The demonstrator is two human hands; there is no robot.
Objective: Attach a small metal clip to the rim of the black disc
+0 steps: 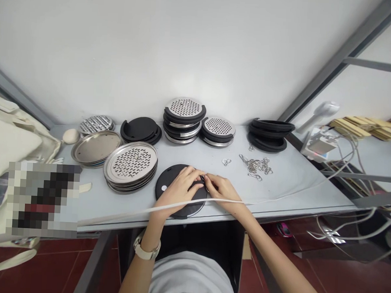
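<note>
Left hand [179,190] and right hand [221,187], both closed, fingertips meeting on a small black piece [202,178] at the edge of one black disc [168,180] lying on the desk [288,186]. Behind stand seven stacks of round steel and black pieces [184,107]; metal clips [255,166] lie to the right.
</note>
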